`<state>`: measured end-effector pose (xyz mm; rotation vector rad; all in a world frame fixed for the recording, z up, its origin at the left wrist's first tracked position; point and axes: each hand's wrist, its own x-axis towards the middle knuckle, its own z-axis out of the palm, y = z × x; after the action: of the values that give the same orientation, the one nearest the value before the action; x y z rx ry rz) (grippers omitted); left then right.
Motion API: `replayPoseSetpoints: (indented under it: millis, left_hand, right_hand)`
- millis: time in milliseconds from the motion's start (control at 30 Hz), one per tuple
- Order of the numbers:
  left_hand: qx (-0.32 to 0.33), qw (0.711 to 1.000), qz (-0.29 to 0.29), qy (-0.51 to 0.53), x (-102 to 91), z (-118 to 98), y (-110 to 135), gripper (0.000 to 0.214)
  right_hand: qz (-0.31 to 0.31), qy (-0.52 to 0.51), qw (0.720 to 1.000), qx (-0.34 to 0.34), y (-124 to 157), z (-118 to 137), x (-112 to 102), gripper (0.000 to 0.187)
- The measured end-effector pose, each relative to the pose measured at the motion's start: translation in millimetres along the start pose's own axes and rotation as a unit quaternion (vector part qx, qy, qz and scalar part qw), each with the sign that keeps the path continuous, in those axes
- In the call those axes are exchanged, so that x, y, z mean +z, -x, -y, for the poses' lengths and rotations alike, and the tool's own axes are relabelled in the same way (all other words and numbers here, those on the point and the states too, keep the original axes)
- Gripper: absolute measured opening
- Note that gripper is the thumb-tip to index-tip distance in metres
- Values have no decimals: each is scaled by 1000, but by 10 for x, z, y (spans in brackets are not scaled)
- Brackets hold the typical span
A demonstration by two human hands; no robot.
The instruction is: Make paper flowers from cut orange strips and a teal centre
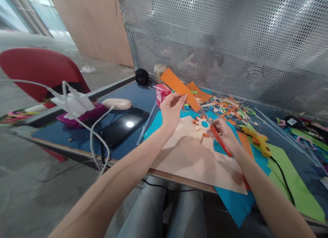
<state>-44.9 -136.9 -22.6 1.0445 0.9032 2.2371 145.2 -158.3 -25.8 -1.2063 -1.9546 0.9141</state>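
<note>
My left hand (172, 107) pinches the lower end of a long orange paper strip (179, 87) and holds it up above the table. My right hand (223, 131) is closed round orange-handled scissors (217, 135), whose blades reach up to the strip's lower edge. Under both hands lie a large peach paper sheet (197, 156) and a blue sheet (233, 200). A peach cut-out flower shape with a blue centre (204, 124) rests between my hands.
Orange and peach paper scraps (230, 108) litter the back of the blue table (84, 137). A yellow glue gun (258, 140) lies on green paper (294, 176) at right. A black phone (123, 126), white chargers (74, 103), a pink box (162, 93) and a red chair (38, 70) sit at left.
</note>
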Motion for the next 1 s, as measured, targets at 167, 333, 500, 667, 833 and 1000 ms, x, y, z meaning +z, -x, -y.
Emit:
replayPoseSetpoints:
  millis: [167, 333, 500, 667, 833, 1000]
  left_hand:
    - [3, 1000, 5, -18, 5, -8, 14, 13]
    - [6, 1000, 9, -19, 5, -16, 15, 10]
    - [6, 999, 6, -34, 2, -16, 13, 9]
    - [11, 999, 7, -30, -2, -13, 12, 9]
    - [8, 999, 2, -40, -2, -16, 14, 9]
    - [6, 999, 0, -41, 2, -19, 14, 9]
  right_hand:
    - [1, -5, 1000, 5, 4, 11, -1, 39]
    - [1, -5, 1000, -3, 9, 26, 4, 39]
    - [0, -8, 1000, -6, 7, 28, 3, 41]
    - [5, -10, 1000, -1, 10, 27, -3, 40]
    - [6, -5, 1000, -7, 16, 35, -9, 40]
    - [0, -8, 1000, -8, 11, 33, -12, 45]
